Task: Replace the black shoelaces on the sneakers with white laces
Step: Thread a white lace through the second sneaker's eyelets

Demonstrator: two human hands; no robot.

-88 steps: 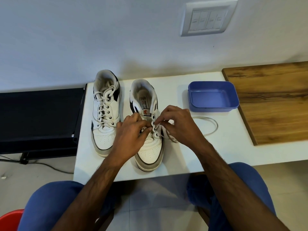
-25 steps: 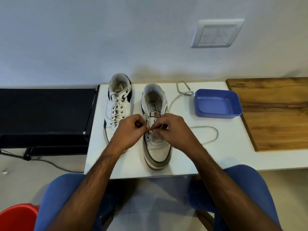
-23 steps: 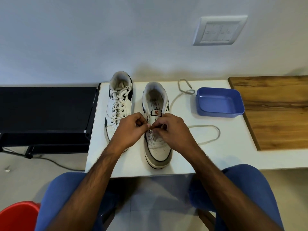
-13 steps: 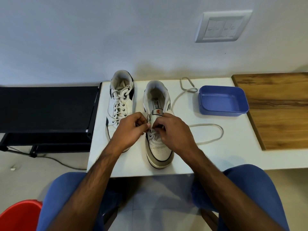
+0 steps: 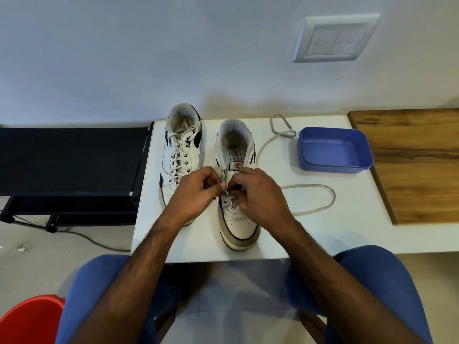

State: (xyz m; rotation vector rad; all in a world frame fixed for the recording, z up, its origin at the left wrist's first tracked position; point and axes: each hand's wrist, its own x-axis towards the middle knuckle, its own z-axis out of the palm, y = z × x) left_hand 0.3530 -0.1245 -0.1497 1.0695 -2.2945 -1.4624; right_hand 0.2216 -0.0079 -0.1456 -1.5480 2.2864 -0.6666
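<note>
At the centre of the frame the 2 hands meet over the right-hand white leather sneaker with a grey toe rand (image 5: 236, 219), which stands on the white tabletop (image 5: 323, 234) with its toe toward the lower edge; the left hand (image 5: 196, 192) has thumb and forefinger curled together, pinching what looks like the white lace at the lower eyelets, and the right hand (image 5: 258, 194) curls its fingers over the same spot, though whether it pinches the lace tip or only steadies the eyelet flap cannot be told, since the fingers hide it; the long slack of the flat white cotton lace (image 5: 310, 187) loops out to the right of centre and another run trails up toward the shallow blue plastic tray (image 5: 335, 167) in the upper right; the second white sneaker, already laced in white (image 5: 180, 155), stands just left of the first; no black lace is visible. The likely trouble from here is uneven threading: only the lowest eyelets look laced, and a pull on 1 end alone could draw the lace through and leave the 2 ends unequal; the flat lace may also twist inside an eyelet if it is fed without being smoothed; the loose loop on the table could snag under the right wrist or catch on the tray's corner when drawn tight; and a hard tug could slide the unheld shoe toward the table's near edge.
</note>
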